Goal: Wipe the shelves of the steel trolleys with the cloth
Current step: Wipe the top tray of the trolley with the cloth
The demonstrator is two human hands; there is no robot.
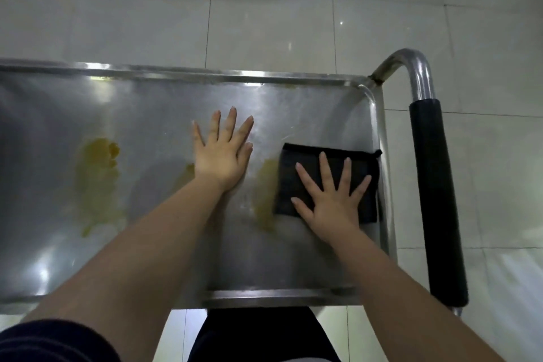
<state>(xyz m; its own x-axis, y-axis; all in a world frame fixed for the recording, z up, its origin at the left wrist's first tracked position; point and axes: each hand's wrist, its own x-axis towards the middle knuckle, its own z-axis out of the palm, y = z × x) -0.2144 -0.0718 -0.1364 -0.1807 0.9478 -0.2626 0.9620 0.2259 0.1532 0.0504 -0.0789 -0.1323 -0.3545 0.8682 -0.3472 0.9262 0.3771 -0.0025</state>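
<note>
Flat: right hand (pixel 333 200) on cloth (pixel 311 167).

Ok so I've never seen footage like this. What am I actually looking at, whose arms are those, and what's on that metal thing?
There is just one picture. It comes from a wide-angle camera worn on a person's head, looking forward and down, so the two arms are the wearer's own. No machine is involved.

The shiny surface is the top shelf of a steel trolley, and its handle, with a black grip, is on the right.

The left hand lies flat on the bare steel with fingers spread and holds nothing. The right hand lies flat on a dark cloth near the shelf's right end; it presses on the cloth rather than gripping it.

Yellowish smears mark the shelf, one just left of the cloth. Around the trolley is a pale tiled floor.
</note>
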